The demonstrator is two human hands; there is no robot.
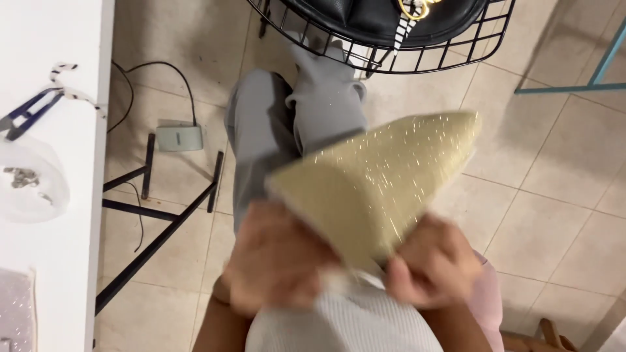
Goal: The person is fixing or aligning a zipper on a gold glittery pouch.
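Both hands are in close over the lap, blurred with motion. The left hand (277,257) is clenched on the near-left edge of a glittery gold fabric piece (378,179), and the right hand (433,261) pinches the lower right edge, fingers curled tight around it. The fabric fans up and away from the hands in a folded, cone-like shape, its far tip pointing off to the upper right over the tiled floor (554,169). As a judgement, the work looks mid-way: the piece is gathered and held, but no stitching, pins or tool show on it, so the shaping seems unfinished. Just beyond the fabric, grey trouser legs (261,137) stretch out toward a black wire chair (385,39) holding a dark cushion. Out to the left of the hands, a white worktop (72,261) carries a clear plastic tub (29,179) with small bits inside and a blue-handled tool (26,114), too small to identify. A cable and grey adapter (179,137) lie on the floor below.
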